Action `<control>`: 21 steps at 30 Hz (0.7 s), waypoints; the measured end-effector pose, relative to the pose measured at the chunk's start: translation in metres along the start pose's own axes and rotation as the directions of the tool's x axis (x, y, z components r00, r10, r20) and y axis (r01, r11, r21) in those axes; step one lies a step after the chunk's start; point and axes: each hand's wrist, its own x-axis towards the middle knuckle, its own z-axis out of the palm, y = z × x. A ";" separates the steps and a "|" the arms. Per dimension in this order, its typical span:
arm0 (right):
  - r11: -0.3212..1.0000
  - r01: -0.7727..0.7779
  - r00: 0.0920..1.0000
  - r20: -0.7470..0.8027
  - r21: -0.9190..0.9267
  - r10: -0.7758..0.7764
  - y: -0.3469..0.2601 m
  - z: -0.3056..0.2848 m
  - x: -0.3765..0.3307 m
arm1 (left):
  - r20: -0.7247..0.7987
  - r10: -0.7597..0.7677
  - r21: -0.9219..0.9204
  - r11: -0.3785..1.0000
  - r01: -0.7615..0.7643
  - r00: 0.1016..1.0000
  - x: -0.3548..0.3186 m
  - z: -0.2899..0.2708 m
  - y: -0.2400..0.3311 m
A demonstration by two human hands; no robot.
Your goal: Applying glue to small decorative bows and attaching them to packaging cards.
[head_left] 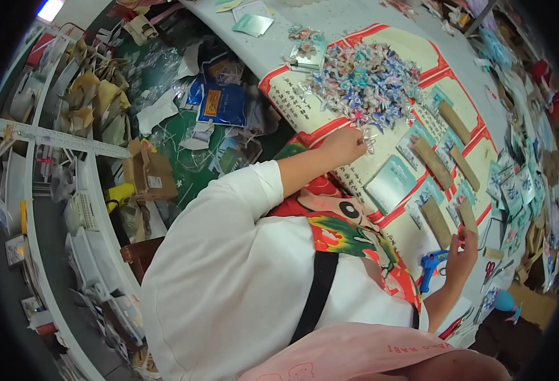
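Observation:
My left hand is closed at the near edge of a large heap of small shiny bow-like pieces, coloured blue, white, pink and teal. At its fingertips is a small clear, whitish bow-like piece. My right hand is low on the right, fingers drawn together at the near end of a brown strip; what they hold, if anything, is hidden. Several such strips lie on pale green printed cards. A stack of pale green cards lies between my hands. Beside my right hand is a blue glue gun.
A cream and red printed sheet covers part of the grey table. Red-handled scissors lie to the right, near many more cards. Left are cluttered shelves, a cardboard box and a blue package on the green floor.

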 end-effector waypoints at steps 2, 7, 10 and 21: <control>0.999 0.040 0.999 -0.004 0.018 -0.040 -0.003 0.007 0.008 | -0.020 -0.003 -0.022 1.000 0.003 1.000 0.005 0.000 -0.003; 0.989 0.135 0.988 0.064 0.063 -0.139 -0.027 0.020 0.016 | 0.028 -0.023 -0.089 0.996 0.025 0.999 0.003 0.010 -0.016; 0.965 0.247 0.959 0.119 0.085 -0.256 -0.045 0.025 0.047 | -0.022 -0.051 -0.018 0.999 0.050 0.998 0.003 0.020 -0.036; 0.832 0.521 0.771 0.313 0.192 -0.555 -0.130 0.068 0.120 | -0.116 0.035 -0.492 0.866 -0.088 0.993 -0.049 -0.031 -0.039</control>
